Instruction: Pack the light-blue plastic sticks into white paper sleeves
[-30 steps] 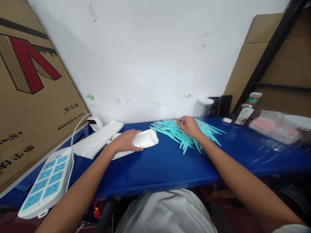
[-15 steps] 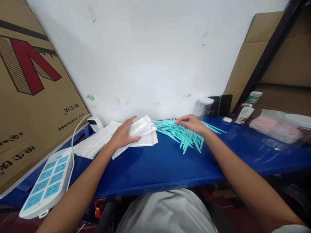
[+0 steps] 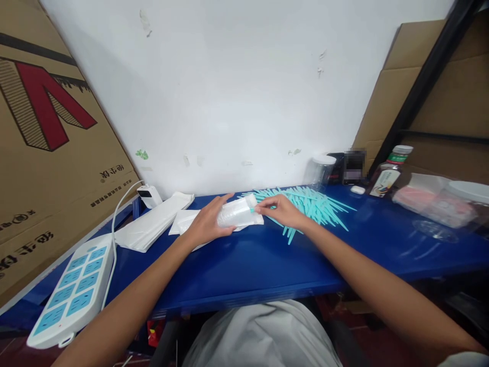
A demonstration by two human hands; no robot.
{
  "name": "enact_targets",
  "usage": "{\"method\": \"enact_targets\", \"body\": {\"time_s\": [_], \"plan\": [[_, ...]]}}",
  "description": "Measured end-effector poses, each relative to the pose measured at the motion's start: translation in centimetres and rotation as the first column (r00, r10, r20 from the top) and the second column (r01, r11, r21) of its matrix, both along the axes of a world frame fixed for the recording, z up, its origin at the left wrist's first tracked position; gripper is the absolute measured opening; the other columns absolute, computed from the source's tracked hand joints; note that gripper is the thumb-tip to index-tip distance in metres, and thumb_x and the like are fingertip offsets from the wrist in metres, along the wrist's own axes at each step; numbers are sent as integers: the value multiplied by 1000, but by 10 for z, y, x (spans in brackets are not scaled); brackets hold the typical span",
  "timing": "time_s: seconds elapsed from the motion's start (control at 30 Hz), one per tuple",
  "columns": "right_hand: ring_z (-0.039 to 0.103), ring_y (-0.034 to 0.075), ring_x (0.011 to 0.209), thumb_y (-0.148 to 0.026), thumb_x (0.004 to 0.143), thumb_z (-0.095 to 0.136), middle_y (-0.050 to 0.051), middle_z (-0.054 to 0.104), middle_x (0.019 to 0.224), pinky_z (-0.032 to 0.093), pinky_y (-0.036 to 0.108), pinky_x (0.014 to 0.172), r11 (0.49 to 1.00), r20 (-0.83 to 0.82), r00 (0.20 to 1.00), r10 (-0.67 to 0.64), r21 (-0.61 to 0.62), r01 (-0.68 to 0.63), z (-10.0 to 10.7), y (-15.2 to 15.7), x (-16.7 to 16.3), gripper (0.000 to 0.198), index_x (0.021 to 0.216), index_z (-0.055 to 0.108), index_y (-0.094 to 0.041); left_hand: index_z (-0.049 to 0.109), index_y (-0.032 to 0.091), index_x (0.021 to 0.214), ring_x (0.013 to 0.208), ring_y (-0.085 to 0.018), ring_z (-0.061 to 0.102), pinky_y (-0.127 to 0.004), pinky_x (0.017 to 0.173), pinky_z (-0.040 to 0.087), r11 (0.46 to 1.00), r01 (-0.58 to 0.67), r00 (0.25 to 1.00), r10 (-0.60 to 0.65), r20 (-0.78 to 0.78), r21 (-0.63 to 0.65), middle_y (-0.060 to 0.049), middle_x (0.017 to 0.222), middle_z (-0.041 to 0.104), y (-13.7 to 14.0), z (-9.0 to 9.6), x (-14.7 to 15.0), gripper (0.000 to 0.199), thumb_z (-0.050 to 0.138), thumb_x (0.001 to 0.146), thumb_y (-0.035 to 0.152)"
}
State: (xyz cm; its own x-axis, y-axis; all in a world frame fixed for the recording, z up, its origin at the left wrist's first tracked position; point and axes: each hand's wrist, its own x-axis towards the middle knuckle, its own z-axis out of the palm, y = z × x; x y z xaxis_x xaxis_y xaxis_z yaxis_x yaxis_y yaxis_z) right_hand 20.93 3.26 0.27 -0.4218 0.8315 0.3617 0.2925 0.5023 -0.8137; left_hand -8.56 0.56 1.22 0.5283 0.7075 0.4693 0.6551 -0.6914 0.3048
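Observation:
My left hand (image 3: 210, 223) is closed around a white, partly see-through plastic bag (image 3: 235, 212), thumb on the near side and fingers on the far side. More of the white plastic lies flat beneath it. Between the fingertips of my right hand (image 3: 282, 210) is a thin teal stick (image 3: 252, 209), its tip at the right-hand mouth of the bag. How far the stick reaches inside cannot be made out. A loose pile of teal sticks (image 3: 319, 206) spreads over the blue table (image 3: 260, 270) beyond and to the right of my right hand.
A stack of folded white bags (image 3: 153, 224) lies left of my left hand. Nearby are a power strip (image 3: 69, 290) and a white device (image 3: 150, 195) with a cable. Along the right stand a clear jar (image 3: 320, 173), a bottle (image 3: 390, 171) and a larger jar (image 3: 464, 204).
My left hand has moved right with the bag, away from the folded stack. My right hand has come left from the pile to the bag's mouth, bringing a teal stick.

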Motion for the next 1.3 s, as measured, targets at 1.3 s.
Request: {"method": "enact_targets", "body": {"time_s": [1.3], "plan": [[74, 24, 89, -30, 95, 60, 10, 82, 94, 47, 28, 76, 745, 501, 556, -663, 377, 550, -10, 54, 71, 27, 96, 85, -20, 74, 22, 96, 91, -25, 64, -40, 82, 49, 995, -50, 998, 47, 40, 81, -7, 95, 73, 15, -5, -9, 27, 52, 105, 34]]}}
